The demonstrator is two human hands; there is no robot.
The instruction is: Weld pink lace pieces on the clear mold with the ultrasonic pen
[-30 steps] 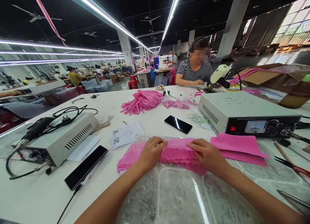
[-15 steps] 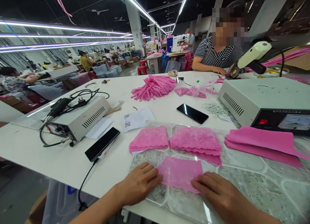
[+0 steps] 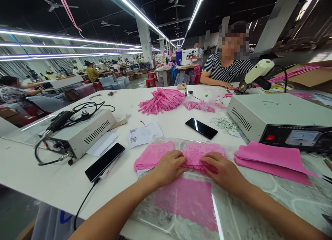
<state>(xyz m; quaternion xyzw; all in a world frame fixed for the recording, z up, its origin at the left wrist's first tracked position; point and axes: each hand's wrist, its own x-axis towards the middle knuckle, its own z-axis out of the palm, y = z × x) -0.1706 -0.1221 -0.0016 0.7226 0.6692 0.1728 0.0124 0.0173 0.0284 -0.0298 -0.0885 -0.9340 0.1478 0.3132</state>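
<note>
My left hand (image 3: pixel 171 166) is closed at the near left edge of a stack of pink lace pieces (image 3: pixel 201 149), fingertips at the fabric. My right hand (image 3: pixel 225 172) has its fingers and thumb closed on the stack's front right edge; how many layers it grips is hidden. A second stack of pink lace pieces (image 3: pixel 153 153) lies just left of my left hand. Nearer to me, a pink fabric piece (image 3: pixel 193 202) is spread flat on the clear plastic sheet (image 3: pixel 228 219), below both hands.
Folded pink fabric (image 3: pixel 269 160) lies to the right, before a grey machine box (image 3: pixel 282 108). Two phones (image 3: pixel 201 128), a paper with codes (image 3: pixel 145 134), a smaller box with a corded tool (image 3: pixel 85 129) and a pile of pink strips (image 3: pixel 163 99) occupy the table. A co-worker (image 3: pixel 227 68) sits opposite.
Both hands have moved away from me, from the single pink piece up to the right-hand lace stack. The flat piece is released. The camera view has tilted upward slightly.
</note>
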